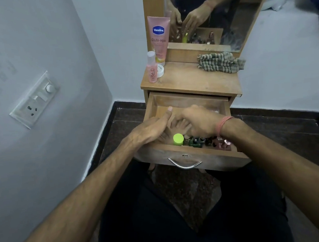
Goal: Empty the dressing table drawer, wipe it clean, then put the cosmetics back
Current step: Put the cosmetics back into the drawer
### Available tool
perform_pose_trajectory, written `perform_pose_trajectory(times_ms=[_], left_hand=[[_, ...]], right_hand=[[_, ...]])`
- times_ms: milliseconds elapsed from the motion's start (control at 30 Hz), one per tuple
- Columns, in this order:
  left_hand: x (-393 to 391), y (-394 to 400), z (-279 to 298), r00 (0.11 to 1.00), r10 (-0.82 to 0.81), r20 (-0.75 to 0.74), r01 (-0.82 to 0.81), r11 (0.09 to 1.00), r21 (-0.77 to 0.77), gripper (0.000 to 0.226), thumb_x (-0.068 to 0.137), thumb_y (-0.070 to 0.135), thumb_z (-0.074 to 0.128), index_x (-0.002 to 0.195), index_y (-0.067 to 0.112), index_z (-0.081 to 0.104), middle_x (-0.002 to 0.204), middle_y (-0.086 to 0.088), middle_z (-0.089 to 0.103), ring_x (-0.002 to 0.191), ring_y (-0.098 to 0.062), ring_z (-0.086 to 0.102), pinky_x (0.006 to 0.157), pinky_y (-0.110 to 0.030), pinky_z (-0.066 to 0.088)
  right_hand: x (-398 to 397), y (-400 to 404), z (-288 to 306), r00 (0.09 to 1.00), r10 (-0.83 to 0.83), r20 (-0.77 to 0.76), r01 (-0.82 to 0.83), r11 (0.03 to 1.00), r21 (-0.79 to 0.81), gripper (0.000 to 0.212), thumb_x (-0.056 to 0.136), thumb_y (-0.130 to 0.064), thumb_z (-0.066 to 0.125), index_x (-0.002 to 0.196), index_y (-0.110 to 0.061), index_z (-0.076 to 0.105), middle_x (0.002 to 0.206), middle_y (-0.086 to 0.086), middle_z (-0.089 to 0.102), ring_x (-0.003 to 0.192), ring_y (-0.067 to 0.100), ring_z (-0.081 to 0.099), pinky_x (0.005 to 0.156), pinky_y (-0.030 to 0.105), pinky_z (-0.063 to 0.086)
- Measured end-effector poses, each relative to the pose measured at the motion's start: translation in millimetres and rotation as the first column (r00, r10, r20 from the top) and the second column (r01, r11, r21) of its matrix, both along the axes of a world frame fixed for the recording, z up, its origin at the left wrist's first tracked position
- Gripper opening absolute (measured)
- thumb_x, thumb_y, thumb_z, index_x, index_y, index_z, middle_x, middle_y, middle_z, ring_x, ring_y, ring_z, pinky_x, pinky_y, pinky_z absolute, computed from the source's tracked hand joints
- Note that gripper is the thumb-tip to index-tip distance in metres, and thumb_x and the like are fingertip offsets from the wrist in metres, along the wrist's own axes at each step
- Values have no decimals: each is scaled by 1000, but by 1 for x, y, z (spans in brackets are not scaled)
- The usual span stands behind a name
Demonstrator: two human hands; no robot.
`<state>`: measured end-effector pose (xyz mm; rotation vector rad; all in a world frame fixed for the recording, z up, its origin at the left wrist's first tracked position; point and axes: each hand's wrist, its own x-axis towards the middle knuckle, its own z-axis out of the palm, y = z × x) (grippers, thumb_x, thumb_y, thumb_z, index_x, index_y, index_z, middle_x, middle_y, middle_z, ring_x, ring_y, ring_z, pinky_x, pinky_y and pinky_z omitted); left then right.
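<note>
just under and to the right of the left hand (151,130), which lies flat with straight fingers and holds nothing, stands the green-capped bottle (178,139), upright, its long axis vertical, cap up; it sits in the near part of the drawer (196,152); further right, the small dark bottles (197,142) crowd below the right hand (197,122), nearer to them; its fingers curl down, but whether they grip anything i cannot tell; the cloth (221,62) waits on the desk (190,81), well beyond both hands.
</note>
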<state>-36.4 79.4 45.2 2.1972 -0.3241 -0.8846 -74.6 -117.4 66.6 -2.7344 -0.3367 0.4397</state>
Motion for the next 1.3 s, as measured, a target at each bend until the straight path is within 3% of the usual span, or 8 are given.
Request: perform_pose_trajectory(times_ms=[133,233,367,500,667,867,1067,1300], left_hand=[[22,8,11,978,177,113,-161,977,-138,74,104,82,41,101,22,84,91,9,85,84,-11,82,94,-41,65],[45,10,16,927,327,183,-279,928,-248,47,103,69,61,103,27,82,89,11,84,86,-13,81,91,-45,67],[76,5,16,819,507,270,-396,839,-373,25,91,55,74,103,32,76,95,14,80,91,-14,79,90,-47,66],[100,-4,17,784,560,268,-413,793,-448,39,92,46,83,123,30,65,110,18,75,97,-11,78,91,-49,66],[114,-14,10,770,590,241,-451,771,-449,45,83,52,86,116,31,63,109,17,74,95,-14,77,92,-51,64],[117,-21,-3,773,595,221,-459,765,-452,49,86,58,89,117,32,63,107,17,74,91,2,72,97,-42,62],[109,-24,-12,780,592,202,-453,758,-469,46,91,54,87,118,26,63,108,12,74,75,14,65,95,-40,62],[98,-16,-18,800,569,189,-433,766,-475,29,91,35,85,112,32,66,106,13,74,82,2,69,96,-46,63]], right_hand=[[20,-7,23,991,-112,76,99,982,159,49,85,4,81,125,-25,75,112,-9,74,94,6,75,80,15,61],[41,0,28,950,-254,184,196,939,282,42,90,6,70,124,-18,74,109,-2,74,90,16,77,85,26,64],[82,11,25,864,-417,284,299,876,378,45,91,0,60,126,-25,73,109,-10,72,87,6,74,88,28,62],[122,15,22,836,-463,295,351,864,361,51,95,-5,66,142,-26,65,130,-8,68,111,11,67,98,24,52],[164,10,14,891,-320,322,282,946,158,64,89,-10,66,151,-24,58,151,12,57,138,32,54,116,40,45],[185,-2,-3,941,-109,320,169,971,-169,46,94,-24,65,139,-17,55,151,15,51,135,41,49,112,48,43],[178,-7,-5,904,-163,396,211,974,-79,47,96,-30,60,141,-21,56,146,7,59,129,33,52,109,45,43],[148,-19,-8,835,-313,452,303,948,97,43,84,-51,75,116,-25,59,117,0,69,111,24,59,84,37,47]])
